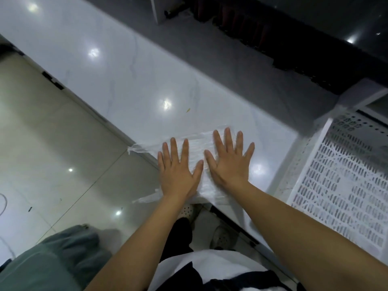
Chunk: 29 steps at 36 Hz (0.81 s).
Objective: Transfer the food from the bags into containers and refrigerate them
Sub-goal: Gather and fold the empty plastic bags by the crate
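Under both flat hands' fingers (185, 149): plastic bag (197, 148), on counter (117, 80).

Thin clear plastic bag (196, 147), empty, flattened on countertop (117, 66) edge, handles overhanging twd floor

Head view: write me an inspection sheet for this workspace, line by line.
Surface: pale marble-look counter, glossy, with lamp reflections.
Job's things: clear plastic bag lying flat at the counter's near edge, its handles past the edge; no food or food containers seen.
Clutter: small yellowish scrap on the counter.
Grips: left hand and right hand both flat, fingers straight, pressing on the bag.
Cables: thin looped line on the floor at the left edge; cannot tell if it is a cord.
Surroundings: white perforated crate at the right; tiled floor below.
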Tool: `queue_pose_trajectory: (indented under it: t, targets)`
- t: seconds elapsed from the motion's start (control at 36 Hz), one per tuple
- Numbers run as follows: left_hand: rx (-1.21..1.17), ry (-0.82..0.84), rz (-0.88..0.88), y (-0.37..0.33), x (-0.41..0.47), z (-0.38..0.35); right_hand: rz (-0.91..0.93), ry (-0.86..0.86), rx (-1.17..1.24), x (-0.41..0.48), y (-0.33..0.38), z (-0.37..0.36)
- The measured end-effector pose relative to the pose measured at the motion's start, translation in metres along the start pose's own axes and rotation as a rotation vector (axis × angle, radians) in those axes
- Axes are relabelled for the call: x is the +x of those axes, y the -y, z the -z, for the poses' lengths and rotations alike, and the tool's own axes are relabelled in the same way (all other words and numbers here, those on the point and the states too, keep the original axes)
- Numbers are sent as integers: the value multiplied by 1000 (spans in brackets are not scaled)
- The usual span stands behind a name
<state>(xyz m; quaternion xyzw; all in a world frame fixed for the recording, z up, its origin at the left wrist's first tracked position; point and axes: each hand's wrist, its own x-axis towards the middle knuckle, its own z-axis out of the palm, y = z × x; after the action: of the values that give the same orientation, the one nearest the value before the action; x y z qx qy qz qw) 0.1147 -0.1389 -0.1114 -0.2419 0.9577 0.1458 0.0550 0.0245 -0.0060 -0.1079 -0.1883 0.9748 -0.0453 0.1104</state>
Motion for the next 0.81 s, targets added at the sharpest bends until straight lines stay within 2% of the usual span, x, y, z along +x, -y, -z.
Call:
queue_pose_trajectory:
  t: [0.19,0.25,0.36,0.44,0.53,0.61,0.67,0.75,0.81]
  targets:
    - [-35,81,-66,13,-2,19,23,29,7,1,-1,6]
    - [-99,35,-104,13,1,30,44,45,-8,4,-3,10]
    - [-208,-75,-293,8,15,52,98,38,30,7,-8,21]
    - [-216,29,-303,6,41,62,106,-37,3,4,-4,37]
    - [-197,135,-300,6,69,70,82,-90,80,-14,7,48]
    - [-48,244,-304,5,90,78,49,-94,163,-51,17,40]
    - [9,279,-301,3,98,80,81,-43,124,-76,22,26]
    - [-66,368,-264,-1,104,84,114,94,14,-88,17,5]
    - [-75,393,-245,-4,104,88,143,119,4,-80,7,-1]
